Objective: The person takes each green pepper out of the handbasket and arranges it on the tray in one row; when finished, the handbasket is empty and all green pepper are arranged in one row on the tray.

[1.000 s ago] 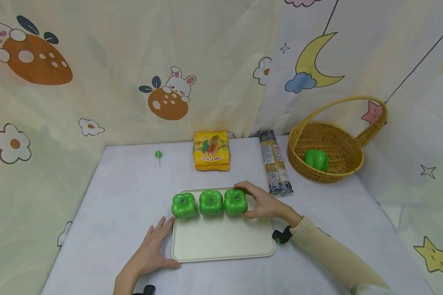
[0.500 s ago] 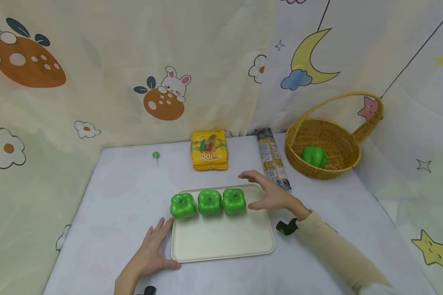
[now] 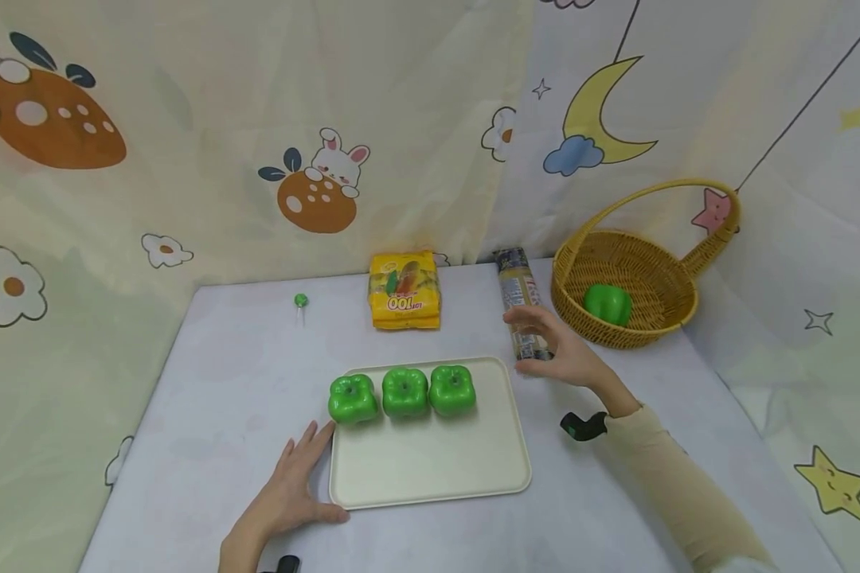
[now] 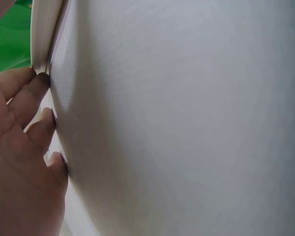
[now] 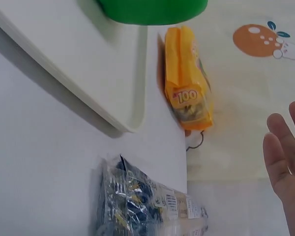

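Observation:
Three green bell peppers, the left one (image 3: 353, 399), the middle one (image 3: 404, 391) and the right one (image 3: 452, 390), stand in a row along the far side of a cream tray (image 3: 430, 469). At the tray's left edge rests my left hand (image 3: 287, 493), fingers spread, its fingertips touching the rim in the left wrist view. My right hand (image 3: 566, 354) hovers past the tray's far right corner with nothing in its grasp, thumb and fingers apart. Behind it lies a long clear-and-dark packet (image 3: 519, 290), partly hidden by the fingers. Another green bell pepper (image 3: 607, 305) lies in the wicker basket (image 3: 677, 318).
A yellow packet (image 3: 404, 291) marked 100 stands at the back of the white table (image 3: 222, 382). Left of it lies a green lollipop (image 3: 301, 301). The basket's tall handle (image 3: 659, 185) arches up at the back right, close to the patterned cloth wall (image 3: 430, 119).
My right hand has let go of the right bell pepper and moved right and away, over toward the long packet. The left hand stays at the tray; the view has shifted slightly.

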Demonstrator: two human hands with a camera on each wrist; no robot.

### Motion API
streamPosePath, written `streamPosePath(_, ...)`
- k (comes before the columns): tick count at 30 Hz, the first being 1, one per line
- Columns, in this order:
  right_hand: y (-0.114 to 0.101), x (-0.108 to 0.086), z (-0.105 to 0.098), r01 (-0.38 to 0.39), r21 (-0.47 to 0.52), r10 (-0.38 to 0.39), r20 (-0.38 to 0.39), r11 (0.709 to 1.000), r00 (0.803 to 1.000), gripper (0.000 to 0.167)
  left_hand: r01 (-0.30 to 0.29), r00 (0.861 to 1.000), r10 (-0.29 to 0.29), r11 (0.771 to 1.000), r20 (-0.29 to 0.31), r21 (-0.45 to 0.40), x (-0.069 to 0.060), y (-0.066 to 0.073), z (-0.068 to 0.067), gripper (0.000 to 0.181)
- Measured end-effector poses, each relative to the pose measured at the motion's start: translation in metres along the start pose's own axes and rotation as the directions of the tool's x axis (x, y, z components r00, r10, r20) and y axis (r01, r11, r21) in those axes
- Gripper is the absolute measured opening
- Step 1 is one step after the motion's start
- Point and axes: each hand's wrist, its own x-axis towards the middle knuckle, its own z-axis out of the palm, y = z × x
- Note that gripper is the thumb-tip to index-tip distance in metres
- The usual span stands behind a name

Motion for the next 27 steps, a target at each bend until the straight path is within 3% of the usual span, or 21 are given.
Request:
streamPosePath(6, 0.002, -0.001, -0.016, 0.024, 0.041, -0.022, -0.050, 0.999, 0.999, 0.058, -0.001, 1.000, 0.001, 1.000, 0.009, -0.001, 0.000, 0.000, 0.000, 0.142)
streamPosePath(10, 0.004, -0.009, -0.047, -0.054, 0.073, 0.067, -0.200, 0.996, 0.978, 0.044, 0.002, 1.000, -0.002, 1.000, 0.021, -0.003, 0.000, 0.001, 0.000, 0.142)
streamPosePath(12, 0.005, -0.014, -0.066, -0.145, 0.056, 0.155, -0.298, 0.988, 0.942, 0.041, 0.004, 1.000, -0.003, 1.000, 0.025, -0.006, 0.000, 0.002, -0.001, 0.141)
streamPosePath(14, 0.008, -0.019, -0.086, -0.277, 0.017, 0.262, -0.388, 0.961, 0.883, 0.042, 0.002, 1.000, -0.002, 1.000, 0.023, -0.004, 0.000, 0.002, -0.001, 0.141)
streamPosePath(18, 0.019, -0.026, -0.121, -0.537, -0.033, 0.452, -0.497, 0.843, 0.740, 0.058, -0.003, 1.000, 0.003, 1.000, 0.007, 0.020, 0.000, 0.003, -0.003, 0.141)
streamPosePath(20, 0.025, -0.028, -0.133, -0.624, -0.052, 0.516, -0.510, 0.780, 0.688, 0.068, -0.007, 1.000, 0.007, 0.999, -0.002, 0.031, 0.000, 0.002, -0.003, 0.141)
streamPosePath(23, 0.032, -0.028, -0.145, -0.684, -0.043, 0.580, -0.493, 0.728, 0.648, 0.079, -0.011, 1.000, 0.011, 0.999, -0.006, 0.037, 0.000, 0.002, -0.003, 0.141)
streamPosePath(27, 0.040, -0.026, -0.152, -0.727, -0.026, 0.643, -0.446, 0.686, 0.623, 0.088, -0.014, 1.000, 0.014, 1.000, 0.002, 0.027, 0.000, 0.001, -0.001, 0.141)
